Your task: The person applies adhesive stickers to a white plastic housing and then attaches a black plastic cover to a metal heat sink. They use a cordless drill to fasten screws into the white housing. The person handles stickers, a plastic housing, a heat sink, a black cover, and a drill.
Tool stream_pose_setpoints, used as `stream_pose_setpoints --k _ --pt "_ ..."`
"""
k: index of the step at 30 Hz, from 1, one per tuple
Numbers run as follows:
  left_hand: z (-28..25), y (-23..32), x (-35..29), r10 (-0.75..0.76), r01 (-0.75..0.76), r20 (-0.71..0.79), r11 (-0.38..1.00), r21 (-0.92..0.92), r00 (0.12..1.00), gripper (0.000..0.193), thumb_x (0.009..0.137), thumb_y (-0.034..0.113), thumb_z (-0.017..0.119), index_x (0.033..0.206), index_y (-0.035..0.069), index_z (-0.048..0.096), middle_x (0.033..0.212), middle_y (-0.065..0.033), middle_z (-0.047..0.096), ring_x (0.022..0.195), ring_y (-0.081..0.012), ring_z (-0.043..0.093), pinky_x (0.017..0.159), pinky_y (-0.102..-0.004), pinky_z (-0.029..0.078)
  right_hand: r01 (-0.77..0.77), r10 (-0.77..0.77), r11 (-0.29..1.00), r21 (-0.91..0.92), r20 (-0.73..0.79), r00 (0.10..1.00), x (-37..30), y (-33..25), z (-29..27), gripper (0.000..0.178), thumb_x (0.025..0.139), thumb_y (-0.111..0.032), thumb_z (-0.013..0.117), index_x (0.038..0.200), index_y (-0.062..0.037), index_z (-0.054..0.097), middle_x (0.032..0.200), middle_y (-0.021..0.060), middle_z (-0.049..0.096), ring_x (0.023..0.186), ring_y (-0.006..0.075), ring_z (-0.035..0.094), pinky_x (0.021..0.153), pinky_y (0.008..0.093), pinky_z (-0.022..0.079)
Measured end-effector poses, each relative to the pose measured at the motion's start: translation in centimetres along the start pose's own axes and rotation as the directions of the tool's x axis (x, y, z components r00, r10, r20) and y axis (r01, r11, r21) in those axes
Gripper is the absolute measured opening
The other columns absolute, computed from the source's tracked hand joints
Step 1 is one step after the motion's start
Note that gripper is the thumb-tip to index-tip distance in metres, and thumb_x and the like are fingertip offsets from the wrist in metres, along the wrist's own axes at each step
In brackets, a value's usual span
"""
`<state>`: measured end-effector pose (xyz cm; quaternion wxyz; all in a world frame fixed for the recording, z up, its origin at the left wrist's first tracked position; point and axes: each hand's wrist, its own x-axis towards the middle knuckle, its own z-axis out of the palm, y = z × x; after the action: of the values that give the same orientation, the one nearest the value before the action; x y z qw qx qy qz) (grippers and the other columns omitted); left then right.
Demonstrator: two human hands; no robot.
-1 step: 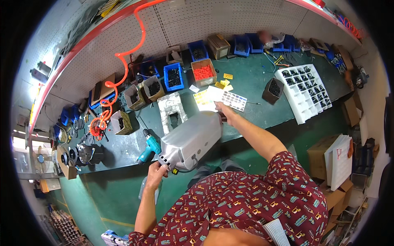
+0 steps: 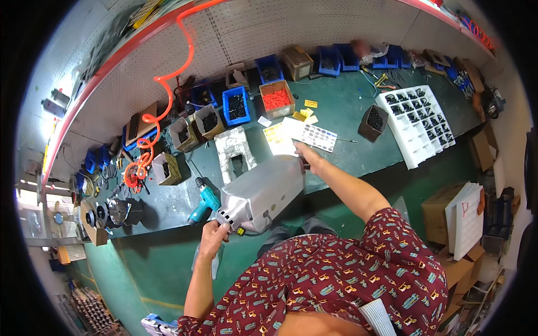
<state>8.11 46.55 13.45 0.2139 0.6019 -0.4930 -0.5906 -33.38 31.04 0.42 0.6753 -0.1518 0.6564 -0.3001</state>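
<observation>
A silver-grey metal housing [image 2: 258, 190], long and boxy with a tapered left end, is held at the bench's front edge. My left hand [image 2: 213, 238] is closed on its narrow left end, beside several slots. At the opposite end, my right hand [image 2: 309, 158] grips the far right corner; its fingertips are partly hidden. A small yellow-and-black piece [image 2: 240, 230] hangs under the left end. Just left of the housing lies a teal power drill [image 2: 206, 205]. A whitish block with a cutout [image 2: 228, 140] is behind it, and a sheet of oval labels [image 2: 318, 136] lies beyond my right hand.
Behind stand a box of red parts [image 2: 276, 99], a blue bin of black parts [image 2: 236, 106] and several other bins. A white compartment tray [image 2: 403, 147] and a dark box [image 2: 372, 124] are at right. An orange coiled hose [image 2: 189, 53] hangs at left.
The housing has tilted very slightly in my hands. Both hands keep their hold, and the bench items stay in place.
</observation>
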Motion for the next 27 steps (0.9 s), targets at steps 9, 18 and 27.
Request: stream_pose_setpoints --k 9,18,27 --pt "8.0 15.1 2.6 0.209 -0.108 -0.146 0.855 0.508 0.967 0.039 0.091 0.032 0.074 0.105 -0.003 0.064 0.089 -0.0079 0.065 0.081 -0.0191 0.061 0.073 -0.0349 0.049 0.126 -0.129 0.988 0.086 0.035 0.991 2.1 2.9 -3.1 0.058 0.092 -0.049 0.066 0.127 -0.0031 0.065 0.118 0.0125 0.068 0.106 0.0223 0.063 0.094 0.0384 0.050" --pt "16.3 21.5 11.1 0.777 -0.788 0.352 0.281 0.547 0.522 0.026 0.095 0.007 0.057 0.119 0.004 0.066 0.127 -0.0201 0.062 0.121 -0.0399 0.057 0.106 -0.0459 0.044 0.601 -0.572 0.766 0.228 -0.187 0.799 -9.8 -1.7 -7.7 0.025 0.092 -0.023 0.069 0.100 -0.0007 0.075 0.091 0.0033 0.071 0.083 0.0123 0.063 0.073 0.0281 0.050" --pt "22.9 22.5 14.0 0.878 -0.714 0.277 0.100 0.693 0.391 0.021 0.094 0.012 0.056 0.110 0.005 0.066 0.107 -0.0173 0.066 0.103 -0.0381 0.062 0.092 -0.0468 0.049 0.704 -0.504 0.609 0.365 -0.507 0.699 -18.5 -0.5 -6.3 0.032 0.087 -0.028 0.078 0.102 -0.0012 0.070 0.086 0.0033 0.066 0.082 0.0124 0.062 0.068 0.0289 0.051"
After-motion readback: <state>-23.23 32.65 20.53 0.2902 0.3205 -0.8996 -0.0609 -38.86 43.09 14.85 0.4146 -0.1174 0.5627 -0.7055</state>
